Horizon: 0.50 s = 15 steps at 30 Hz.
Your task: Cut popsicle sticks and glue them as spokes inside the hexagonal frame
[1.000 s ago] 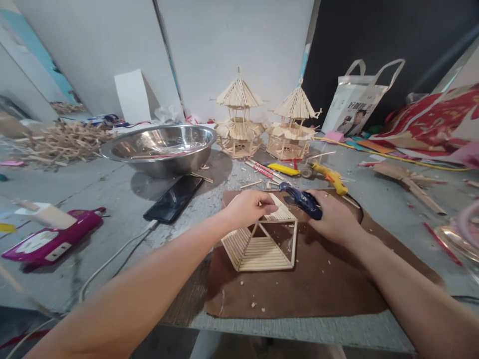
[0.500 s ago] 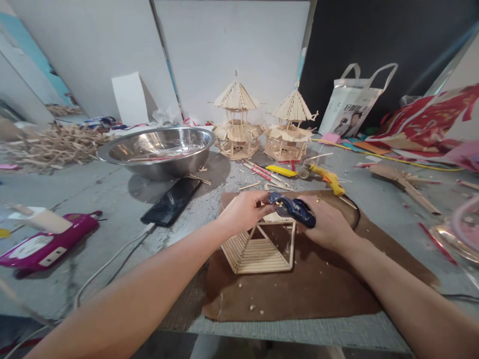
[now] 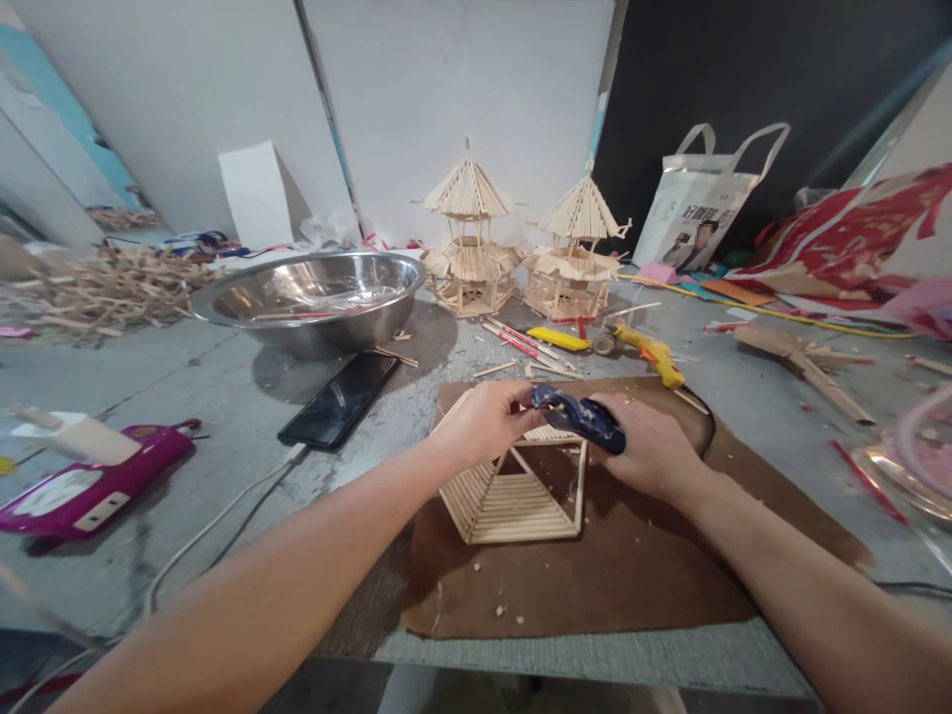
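My right hand point(image 3: 658, 443) is wrapped round a dark blue hand cutter point(image 3: 595, 421), which is held above the stick frame. My left hand point(image 3: 483, 421) is closed, thumb and fingertips pinched together at the cutter's left end. Whatever lies between those fingers is too small or hidden to make out. Below both hands, a many-sided frame of pale wooden sticks point(image 3: 513, 511) lies on a brown sheet point(image 3: 632, 585). Rows of sticks fill some of its panels, while the right one is open. My left hand and the cutter cover its far side.
Two stick-built pavilions point(image 3: 470, 263) stand at the back. A steel basin point(image 3: 327, 332) and a phone point(image 3: 338, 402) are on the left, near a purple power strip point(image 3: 141, 476). A yellow glue gun point(image 3: 654, 357) and yellow utility knife point(image 3: 557, 340) lie beyond the sheet.
Both hands and the cutter stay almost in place, with only a very slight shift left. The stick frame has not moved.
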Available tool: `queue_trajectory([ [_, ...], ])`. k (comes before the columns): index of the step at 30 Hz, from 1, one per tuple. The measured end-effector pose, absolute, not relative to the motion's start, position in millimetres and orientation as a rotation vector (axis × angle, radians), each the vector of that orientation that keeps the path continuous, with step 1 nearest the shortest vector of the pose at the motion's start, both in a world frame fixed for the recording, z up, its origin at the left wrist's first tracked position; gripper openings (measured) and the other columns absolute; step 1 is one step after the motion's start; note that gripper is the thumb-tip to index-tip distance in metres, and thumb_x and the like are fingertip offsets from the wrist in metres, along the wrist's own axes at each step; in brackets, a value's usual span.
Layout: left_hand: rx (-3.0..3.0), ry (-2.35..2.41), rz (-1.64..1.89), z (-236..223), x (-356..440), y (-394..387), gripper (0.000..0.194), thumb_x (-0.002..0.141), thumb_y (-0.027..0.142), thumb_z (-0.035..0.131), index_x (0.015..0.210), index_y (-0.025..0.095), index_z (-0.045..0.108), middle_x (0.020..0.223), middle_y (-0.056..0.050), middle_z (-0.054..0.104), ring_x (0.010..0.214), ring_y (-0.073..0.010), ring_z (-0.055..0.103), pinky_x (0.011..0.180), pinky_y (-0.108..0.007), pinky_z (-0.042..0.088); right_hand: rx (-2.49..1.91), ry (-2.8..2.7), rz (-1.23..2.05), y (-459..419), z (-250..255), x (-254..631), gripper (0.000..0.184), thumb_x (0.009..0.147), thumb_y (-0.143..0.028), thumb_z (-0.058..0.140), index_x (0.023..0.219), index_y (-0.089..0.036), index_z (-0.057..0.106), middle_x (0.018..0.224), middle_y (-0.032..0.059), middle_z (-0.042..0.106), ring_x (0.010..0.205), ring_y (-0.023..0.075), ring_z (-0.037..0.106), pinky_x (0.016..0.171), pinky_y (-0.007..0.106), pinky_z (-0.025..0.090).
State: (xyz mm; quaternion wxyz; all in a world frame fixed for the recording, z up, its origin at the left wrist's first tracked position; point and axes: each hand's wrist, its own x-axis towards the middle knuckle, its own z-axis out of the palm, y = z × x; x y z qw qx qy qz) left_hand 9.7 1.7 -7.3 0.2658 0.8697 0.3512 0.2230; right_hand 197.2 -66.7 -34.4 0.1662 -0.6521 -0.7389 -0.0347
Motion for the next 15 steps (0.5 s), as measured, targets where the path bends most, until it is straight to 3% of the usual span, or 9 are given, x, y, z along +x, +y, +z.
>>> queue_trajectory([
  [15, 2.369, 0.917, 0.616, -7.4, 8.7, 2.4, 0.023, 0.071, 0.033, 0.047, 0.08, 0.017, 0.06, 0.068, 0.002, 0.057, 0.066, -0.0102, 0.049, 0.059, -0.019, 0.038, -1.835, -2.112, -0.095, -66.6, -35.1, 197.2, 0.041, 0.065, -0.029, 0.049, 0.105, -0.02, 0.044, 0.097, 0.0051, 0.057, 0.086, 0.0221, 0.053, 0.067, 0.031, 0.038],
])
